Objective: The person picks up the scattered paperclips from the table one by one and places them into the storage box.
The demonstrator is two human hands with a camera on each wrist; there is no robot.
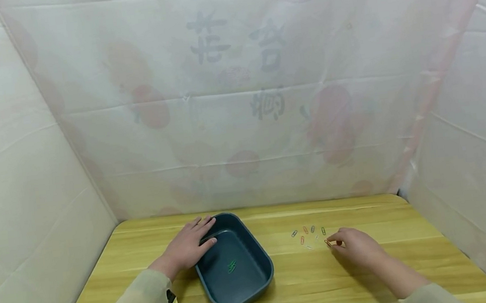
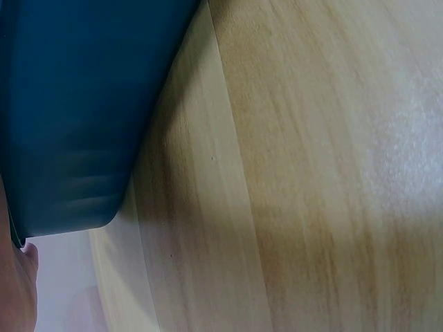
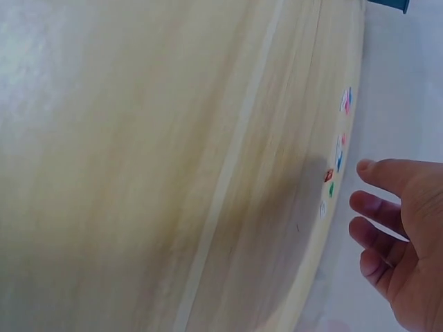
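Your left hand (image 1: pixel 188 247) lies flat, fingers straight, on the far left rim of the smooth, dark teal, round-cornered plastic tub (image 1: pixel 257 280), where green paper clips (image 1: pixel 231 266) rest on the floor. To its right, small coloured wire clips (image 1: pixel 308 234) lie scattered on the pale wood-grain desk (image 1: pixel 376 296). Your right hand (image 1: pixel 356 247) is at their right edge, fingertips pinched on an orange clip (image 1: pixel 328 244).
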